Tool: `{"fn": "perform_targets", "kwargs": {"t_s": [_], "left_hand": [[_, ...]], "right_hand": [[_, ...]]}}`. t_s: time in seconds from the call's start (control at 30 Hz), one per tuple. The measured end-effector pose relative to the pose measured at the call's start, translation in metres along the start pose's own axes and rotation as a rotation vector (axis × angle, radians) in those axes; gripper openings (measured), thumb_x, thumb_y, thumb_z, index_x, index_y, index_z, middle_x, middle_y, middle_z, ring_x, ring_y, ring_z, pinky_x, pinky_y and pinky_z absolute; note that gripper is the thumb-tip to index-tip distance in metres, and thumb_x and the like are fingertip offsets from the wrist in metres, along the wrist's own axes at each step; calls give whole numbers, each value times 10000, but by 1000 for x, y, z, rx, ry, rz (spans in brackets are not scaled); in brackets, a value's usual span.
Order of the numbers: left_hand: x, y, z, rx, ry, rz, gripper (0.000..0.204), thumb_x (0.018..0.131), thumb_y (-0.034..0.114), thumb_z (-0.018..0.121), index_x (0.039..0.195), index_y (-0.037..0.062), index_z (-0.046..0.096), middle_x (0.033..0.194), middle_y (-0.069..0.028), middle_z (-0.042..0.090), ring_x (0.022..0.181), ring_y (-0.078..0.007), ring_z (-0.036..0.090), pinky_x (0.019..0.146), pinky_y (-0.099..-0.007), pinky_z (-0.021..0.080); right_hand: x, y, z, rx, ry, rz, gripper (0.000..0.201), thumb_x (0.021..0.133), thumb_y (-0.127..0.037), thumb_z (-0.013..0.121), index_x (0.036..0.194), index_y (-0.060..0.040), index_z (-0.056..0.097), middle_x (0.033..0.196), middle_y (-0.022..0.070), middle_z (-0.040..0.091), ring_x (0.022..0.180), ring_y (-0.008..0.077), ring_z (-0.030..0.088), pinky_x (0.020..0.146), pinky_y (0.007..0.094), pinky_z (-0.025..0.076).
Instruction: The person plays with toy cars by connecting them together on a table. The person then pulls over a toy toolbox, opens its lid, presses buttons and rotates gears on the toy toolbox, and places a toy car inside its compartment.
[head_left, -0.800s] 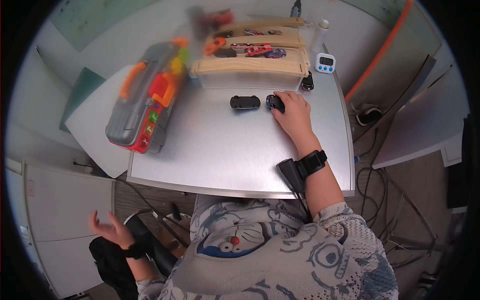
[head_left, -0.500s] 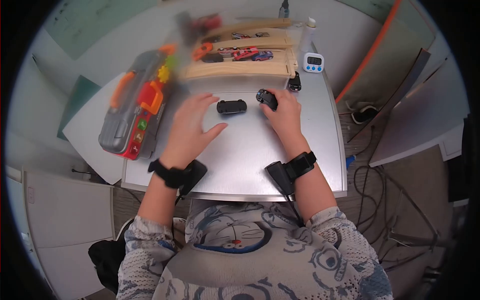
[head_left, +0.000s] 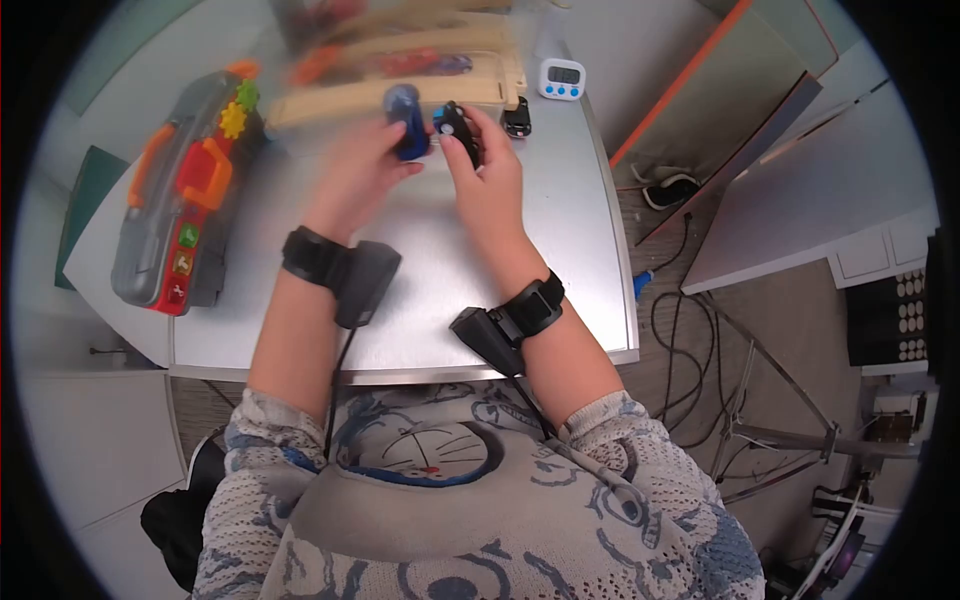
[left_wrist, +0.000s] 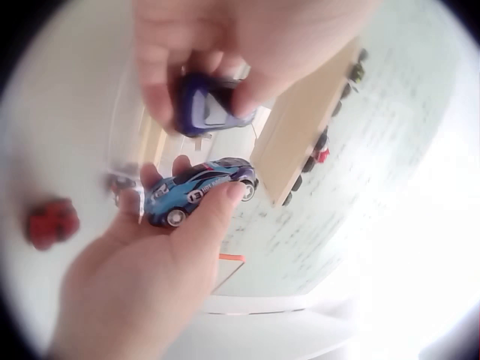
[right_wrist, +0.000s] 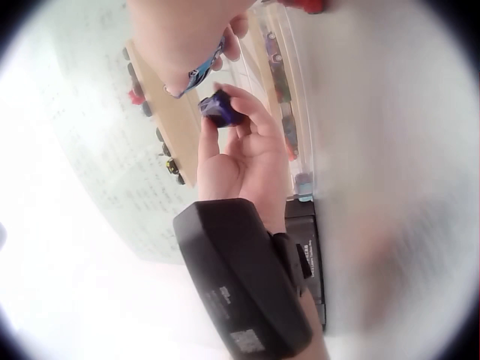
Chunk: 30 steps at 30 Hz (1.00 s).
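Note:
In the head view, the left hand (head_left: 350,180) pinches a dark blue-purple toy car (head_left: 410,135), blurred, above the table's far part. Close beside it on the right, the right hand (head_left: 490,185) grips a second toy car (head_left: 462,135) whose black underside shows. Seen from the left wrist, that second car (left_wrist: 196,193) has light blue sides with markings, thumb along its side, and the purple car (left_wrist: 196,109) is between the left fingers. The right wrist view shows the purple car (right_wrist: 223,110) near the light blue one (right_wrist: 204,73), with a gap between them.
A grey and red toy toolbox (head_left: 180,200) with orange handles stands at the table's left. Behind the hands is a clear bin with wooden tracks (head_left: 300,108) and several toy cars. A black car (head_left: 518,118) and white timer (head_left: 562,80) stand right of it.
The left hand has come up from below the table and taken hold of the car that lay there. The right hand has lifted its car, and the two cars are now close together.

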<state>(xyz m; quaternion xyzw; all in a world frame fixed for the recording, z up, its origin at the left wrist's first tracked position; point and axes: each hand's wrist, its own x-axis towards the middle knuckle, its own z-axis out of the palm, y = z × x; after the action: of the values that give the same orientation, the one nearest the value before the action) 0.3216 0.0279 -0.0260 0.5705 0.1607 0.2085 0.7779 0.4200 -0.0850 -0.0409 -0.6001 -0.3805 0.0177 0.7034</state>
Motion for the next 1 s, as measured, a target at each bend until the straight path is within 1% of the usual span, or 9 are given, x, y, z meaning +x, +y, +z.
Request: {"fn": "perform_targets", "kwargs": {"t_s": [0.03,0.1,0.13,0.23,0.37,0.47,0.63,0.9,1.0], "left_hand": [[4,-2,3,-254,-129,39,260,924,176,434,1154,64,481,1038,-48,586,909,-138,560,775,-304,467],[0,-8,11,-308,-129,15,301,922,168,422,1204,61,432,1070,-57,565,921,-152,550,787,-312,455],[2,-16,2,-365,-225,-6,309,920,154,408,1215,65,419,1089,-63,552,923,-158,544,784,-311,445],[-4,-18,3,-468,-145,-119,308,911,170,427,1202,69,410,897,-32,514,792,-150,492,714,-294,414],[-10,-20,1,-319,-136,-103,292,917,189,429,1182,69,411,837,-21,470,763,-144,462,703,-291,398],[-16,-13,13,-357,12,-170,265,912,193,454,1122,36,416,877,-28,487,752,-109,447,685,-252,381],[-11,-22,1,-270,-27,-98,270,907,181,466,1135,38,454,949,-13,516,827,-94,466,737,-267,388],[-15,-15,2,-268,-41,-51,299,844,76,559,1126,16,477,1036,-33,533,933,-100,523,788,-244,438],[-14,-16,-1,-201,-69,-76,274,863,100,541,1117,20,479,1041,-68,562,929,-144,566,820,-310,475]], "right_hand": [[0,-2,-2,-38,-17,-41,392,768,-139,635,1114,0,515,992,177,567,904,295,568,795,332,444],[1,-2,-3,-68,-11,-11,394,753,-92,643,1119,-15,519,1009,150,551,924,272,560,799,321,446],[2,-2,-4,-51,-9,-31,394,753,-92,643,1119,-15,519,1009,150,551,924,272,560,799,321,446],[1,-7,-4,-122,-54,25,409,739,-51,646,1129,-46,523,1032,122,519,943,250,551,795,304,459],[-4,-11,0,-154,-133,26,415,735,-29,636,1133,-81,531,1027,101,478,935,234,547,764,284,487],[-4,-23,2,-188,-125,91,423,725,-14,634,1130,-86,534,1024,96,475,904,225,553,732,273,486],[-3,-24,1,-216,-90,71,410,699,3,641,1088,-76,541,1004,94,508,849,211,563,657,263,475],[-5,-14,-1,-330,-61,-41,371,690,24,626,1039,-57,531,996,119,515,897,275,546,739,321,463],[-4,-14,-1,-296,-24,-35,331,704,40,600,1013,-52,526,997,123,510,925,280,538,753,323,458]]}}
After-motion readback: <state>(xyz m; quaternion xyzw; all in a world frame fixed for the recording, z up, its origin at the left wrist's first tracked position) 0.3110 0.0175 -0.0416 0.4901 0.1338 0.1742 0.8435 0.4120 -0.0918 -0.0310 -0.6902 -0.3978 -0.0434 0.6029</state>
